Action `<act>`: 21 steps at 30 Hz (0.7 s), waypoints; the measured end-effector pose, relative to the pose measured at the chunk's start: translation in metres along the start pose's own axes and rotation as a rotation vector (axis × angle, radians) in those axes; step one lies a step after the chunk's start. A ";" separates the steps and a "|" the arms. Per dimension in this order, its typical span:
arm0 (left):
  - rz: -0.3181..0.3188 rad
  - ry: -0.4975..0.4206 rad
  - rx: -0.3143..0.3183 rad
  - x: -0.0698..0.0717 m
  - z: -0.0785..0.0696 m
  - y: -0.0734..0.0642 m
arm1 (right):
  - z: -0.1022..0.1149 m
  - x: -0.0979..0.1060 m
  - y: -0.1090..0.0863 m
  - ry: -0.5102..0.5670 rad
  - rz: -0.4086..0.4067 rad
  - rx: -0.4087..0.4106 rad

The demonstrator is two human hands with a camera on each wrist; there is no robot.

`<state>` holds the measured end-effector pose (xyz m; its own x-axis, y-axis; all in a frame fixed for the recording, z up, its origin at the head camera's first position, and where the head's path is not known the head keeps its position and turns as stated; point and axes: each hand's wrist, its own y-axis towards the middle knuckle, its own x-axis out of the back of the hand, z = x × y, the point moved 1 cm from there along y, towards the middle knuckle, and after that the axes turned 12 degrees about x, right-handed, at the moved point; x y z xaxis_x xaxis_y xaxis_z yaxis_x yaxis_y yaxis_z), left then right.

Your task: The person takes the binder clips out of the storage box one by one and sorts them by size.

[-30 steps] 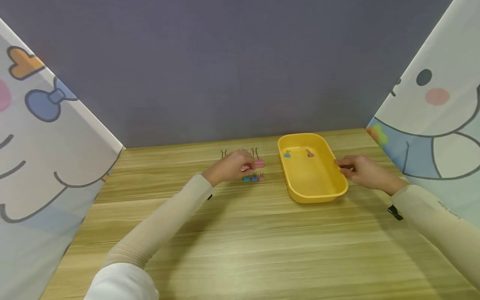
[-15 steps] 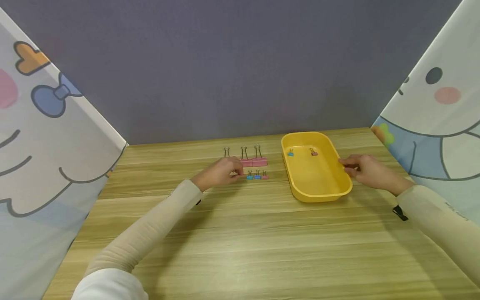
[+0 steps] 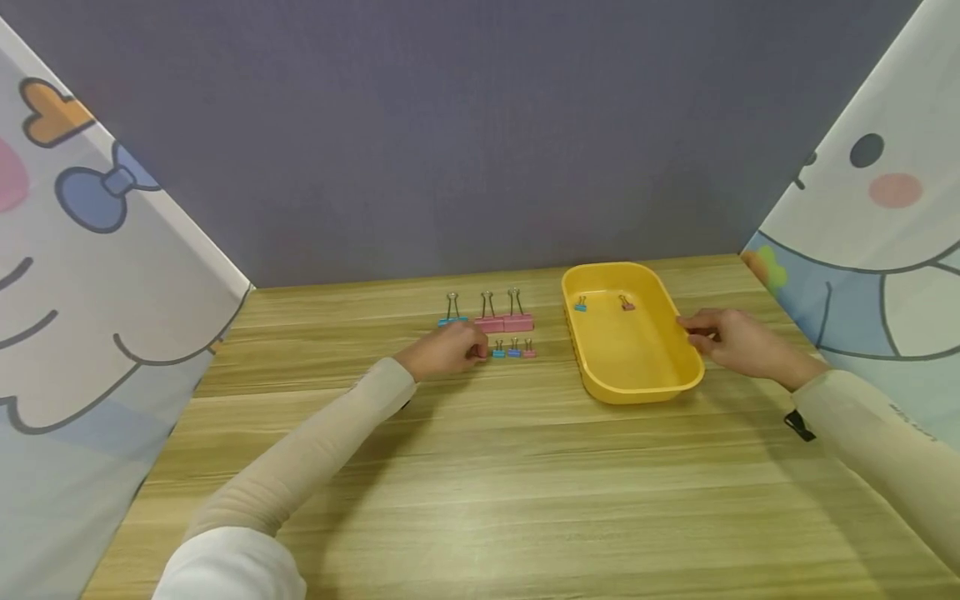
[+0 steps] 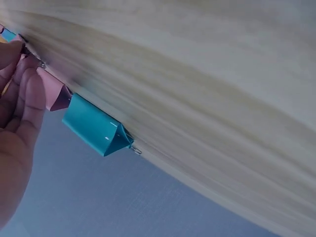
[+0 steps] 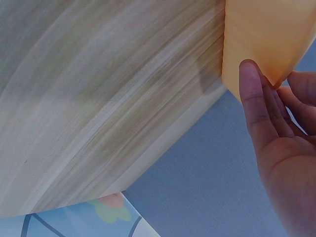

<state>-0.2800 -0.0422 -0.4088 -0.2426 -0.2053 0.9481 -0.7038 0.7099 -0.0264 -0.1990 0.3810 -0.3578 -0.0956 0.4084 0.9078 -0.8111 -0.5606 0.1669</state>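
Note:
At the left end of a row of small binder clips, my left hand (image 3: 446,348) pinches a small pink binder clip (image 4: 30,60), mostly hidden by the fingers. That row has a light blue clip (image 3: 498,354), a darker blue clip (image 3: 514,352) and a pink clip (image 3: 529,353). Behind it lie larger clips: a blue one (image 3: 451,322), partly covered by the hand, and two pink ones (image 3: 490,325). My right hand (image 3: 726,340) grips the right rim of a yellow tray (image 3: 641,397), thumb outside in the right wrist view.
Inside the tray lie a small blue clip (image 3: 581,307) and a small pink clip (image 3: 627,306). Everything stands on a wooden table (image 3: 480,483). A grey panel (image 3: 480,150) rises behind it, with printed cartoon panels at both sides.
My left hand has moved left from above the large pink clips to the left end of the small row, uncovering those clips. The right hand keeps its hold on the tray.

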 end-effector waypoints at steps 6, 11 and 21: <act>-0.008 -0.002 0.033 -0.001 -0.001 0.002 | 0.003 0.002 0.001 0.010 0.004 0.002; 0.002 0.001 0.044 0.000 -0.002 0.002 | 0.003 0.002 0.000 0.003 -0.001 0.004; -0.085 0.050 0.060 0.016 -0.011 0.007 | 0.003 0.002 -0.001 0.003 0.017 -0.012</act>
<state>-0.2813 -0.0325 -0.3905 -0.1473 -0.2282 0.9624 -0.7595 0.6494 0.0377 -0.1970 0.3801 -0.3552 -0.1111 0.4015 0.9091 -0.8162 -0.5587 0.1470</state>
